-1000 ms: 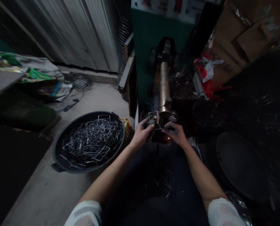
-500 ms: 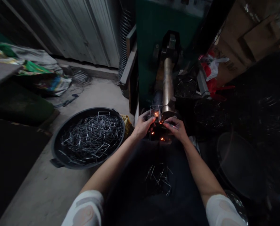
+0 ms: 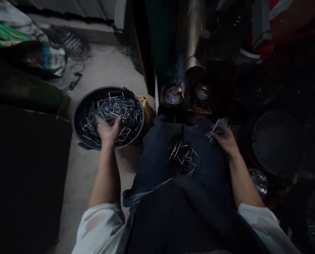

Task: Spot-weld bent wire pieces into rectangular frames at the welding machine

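Your left hand [image 3: 108, 132], grip spread, meets the tub's [image 3: 79, 118] wires [image 3: 115, 106] at ten o'clock; your right hand [image 3: 227, 139] pinches thin metal [image 3: 215, 127] at two, likely light, stiff, best held mid-length.

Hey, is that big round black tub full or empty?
Fairly full: the black tub holds a tangled heap of bent metal wires, with dark inner wall showing around it.

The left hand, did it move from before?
Yes, the left hand went left, from beside the metal bar to over the tub.
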Action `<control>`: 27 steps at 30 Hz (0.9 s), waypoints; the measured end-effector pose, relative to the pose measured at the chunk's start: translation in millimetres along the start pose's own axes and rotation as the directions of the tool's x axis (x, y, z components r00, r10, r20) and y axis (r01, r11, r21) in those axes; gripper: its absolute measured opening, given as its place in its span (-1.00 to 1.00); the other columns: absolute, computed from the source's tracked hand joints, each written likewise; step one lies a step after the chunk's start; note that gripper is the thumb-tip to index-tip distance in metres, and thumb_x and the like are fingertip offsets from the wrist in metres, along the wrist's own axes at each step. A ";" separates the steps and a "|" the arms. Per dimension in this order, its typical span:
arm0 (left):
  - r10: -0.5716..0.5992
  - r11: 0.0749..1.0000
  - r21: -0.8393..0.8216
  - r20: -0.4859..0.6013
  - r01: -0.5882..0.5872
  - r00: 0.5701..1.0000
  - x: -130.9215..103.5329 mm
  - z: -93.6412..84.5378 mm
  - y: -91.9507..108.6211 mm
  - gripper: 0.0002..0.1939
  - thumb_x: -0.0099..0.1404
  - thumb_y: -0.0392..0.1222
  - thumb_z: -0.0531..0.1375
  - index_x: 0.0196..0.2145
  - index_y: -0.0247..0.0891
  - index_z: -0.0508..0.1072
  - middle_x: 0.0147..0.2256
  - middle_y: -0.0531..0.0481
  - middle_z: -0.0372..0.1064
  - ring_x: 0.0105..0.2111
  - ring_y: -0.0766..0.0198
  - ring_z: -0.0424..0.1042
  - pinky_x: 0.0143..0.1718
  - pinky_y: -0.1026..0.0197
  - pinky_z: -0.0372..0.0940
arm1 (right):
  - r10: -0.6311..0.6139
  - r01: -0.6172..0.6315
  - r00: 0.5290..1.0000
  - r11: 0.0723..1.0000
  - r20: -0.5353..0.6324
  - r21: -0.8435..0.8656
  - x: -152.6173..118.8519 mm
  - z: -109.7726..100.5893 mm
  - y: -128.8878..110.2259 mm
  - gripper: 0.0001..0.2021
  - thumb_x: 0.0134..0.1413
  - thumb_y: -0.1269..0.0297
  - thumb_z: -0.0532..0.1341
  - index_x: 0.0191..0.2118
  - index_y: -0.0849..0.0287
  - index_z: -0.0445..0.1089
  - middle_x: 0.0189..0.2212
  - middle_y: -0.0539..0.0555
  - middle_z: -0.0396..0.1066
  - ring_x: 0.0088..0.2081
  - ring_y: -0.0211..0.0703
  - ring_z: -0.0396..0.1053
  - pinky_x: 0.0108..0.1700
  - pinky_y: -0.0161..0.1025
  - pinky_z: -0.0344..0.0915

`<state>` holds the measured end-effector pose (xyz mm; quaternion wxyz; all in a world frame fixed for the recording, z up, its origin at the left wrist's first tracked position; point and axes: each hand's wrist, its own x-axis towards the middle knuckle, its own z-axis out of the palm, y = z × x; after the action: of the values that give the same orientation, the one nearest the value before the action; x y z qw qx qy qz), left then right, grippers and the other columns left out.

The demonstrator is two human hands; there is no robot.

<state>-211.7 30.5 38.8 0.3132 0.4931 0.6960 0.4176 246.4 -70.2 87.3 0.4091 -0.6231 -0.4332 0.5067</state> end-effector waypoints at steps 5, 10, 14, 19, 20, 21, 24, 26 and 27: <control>0.386 0.796 0.311 0.400 -0.519 0.831 -69.3 46.1 43.3 -0.58 0.33 0.00 0.20 0.06 -0.26 0.43 0.03 -0.23 0.36 0.06 -0.07 0.31 0.11 -0.09 0.24 | -0.052 0.050 0.994 0.999 -0.097 -0.021 6.0 11.0 6.1 -0.58 -0.04 0.00 0.45 -0.30 0.13 0.27 -0.51 -0.02 0.51 -0.65 -0.32 0.33 -0.64 -0.42 0.23; 0.372 0.421 0.023 0.907 -0.907 0.196 -139.8 131.0 92.7 -0.62 0.39 -0.30 0.08 0.13 -0.37 0.40 -0.10 -0.27 0.42 -0.07 0.02 0.33 -0.14 0.05 0.32 | -0.069 0.065 0.994 0.997 -0.081 -0.043 8.9 18.6 7.3 -0.56 -0.04 -0.05 0.43 -0.31 0.11 0.24 -0.54 -0.03 0.49 -0.67 -0.32 0.29 -0.65 -0.41 0.20; 0.305 0.297 0.031 0.944 -0.954 0.125 -151.2 139.9 96.4 -0.73 0.43 -0.34 0.00 -0.18 -0.38 0.50 -0.20 -0.30 0.38 -0.12 0.01 0.31 -0.37 0.16 0.27 | -0.112 0.109 0.990 0.993 -0.079 -0.047 6.0 15.7 12.7 -0.59 0.01 -0.02 0.42 -0.30 0.12 0.23 -0.54 -0.05 0.46 -0.66 -0.32 0.29 -0.62 -0.41 0.20; 0.295 0.246 -0.049 0.955 -0.968 0.027 -166.1 120.3 102.9 -0.71 0.43 -0.38 -0.04 -0.19 -0.38 0.49 -0.25 -0.29 0.35 -0.23 0.04 0.33 -0.55 0.21 0.20 | -0.104 0.102 0.992 0.994 -0.068 -0.024 5.4 11.8 12.6 -0.64 0.07 0.03 0.39 -0.27 0.12 0.25 -0.54 -0.07 0.44 -0.66 -0.33 0.29 -0.63 -0.42 0.18; 0.281 0.243 -0.075 0.960 -0.967 -0.004 -169.9 119.8 106.2 -0.71 0.42 -0.39 -0.03 -0.21 -0.39 0.50 -0.26 -0.29 0.35 -0.25 0.04 0.34 -0.57 0.21 0.20 | -0.105 0.104 0.993 0.994 -0.062 -0.023 5.6 12.1 12.0 -0.65 0.07 0.04 0.39 -0.27 0.12 0.26 -0.54 -0.07 0.44 -0.66 -0.33 0.29 -0.63 -0.42 0.18; 0.258 0.241 -0.100 0.965 -0.965 -0.036 -172.9 120.4 109.8 -0.72 0.41 -0.40 -0.02 -0.23 -0.40 0.50 -0.28 -0.29 0.36 -0.27 0.04 0.35 -0.57 0.21 0.21 | -0.110 0.109 0.992 0.994 -0.056 -0.023 5.8 12.7 11.6 -0.65 0.08 0.04 0.38 -0.28 0.13 0.26 -0.53 -0.06 0.45 -0.66 -0.33 0.29 -0.63 -0.41 0.18; 0.195 0.227 -0.165 0.973 -0.960 -0.121 -172.7 121.9 120.9 -0.74 0.38 -0.40 0.03 -0.32 -0.40 0.51 -0.33 -0.28 0.36 -0.33 0.06 0.38 -0.58 0.21 0.23 | -0.131 0.131 0.990 0.991 -0.049 -0.016 5.6 14.7 12.2 -0.66 0.10 0.04 0.37 -0.29 0.13 0.26 -0.52 -0.06 0.44 -0.64 -0.33 0.30 -0.60 -0.40 0.21; 0.215 0.207 -0.158 0.970 -0.966 -0.113 -164.3 118.2 125.4 -0.75 0.38 -0.39 0.02 -0.28 -0.39 0.51 -0.34 -0.26 0.37 -0.34 0.06 0.39 -0.57 0.20 0.23 | -0.141 0.141 0.989 0.990 -0.051 -0.013 4.8 15.0 13.6 -0.68 0.11 0.05 0.37 -0.29 0.13 0.27 -0.51 -0.06 0.43 -0.63 -0.33 0.30 -0.59 -0.39 0.22; 0.246 0.207 -0.129 0.966 -0.970 -0.077 -158.5 115.1 125.8 -0.75 0.38 -0.40 0.02 -0.23 -0.39 0.51 -0.32 -0.26 0.38 -0.33 0.06 0.40 -0.56 0.20 0.24 | -0.145 0.145 0.988 0.989 -0.057 -0.012 4.4 14.6 14.4 -0.68 0.11 0.05 0.37 -0.29 0.13 0.28 -0.51 -0.06 0.43 -0.63 -0.32 0.31 -0.58 -0.39 0.23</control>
<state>-10.4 -67.6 102.2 0.1492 0.9755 0.1326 -0.0921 234.3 -69.2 70.2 0.4547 -0.6061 -0.4674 0.4555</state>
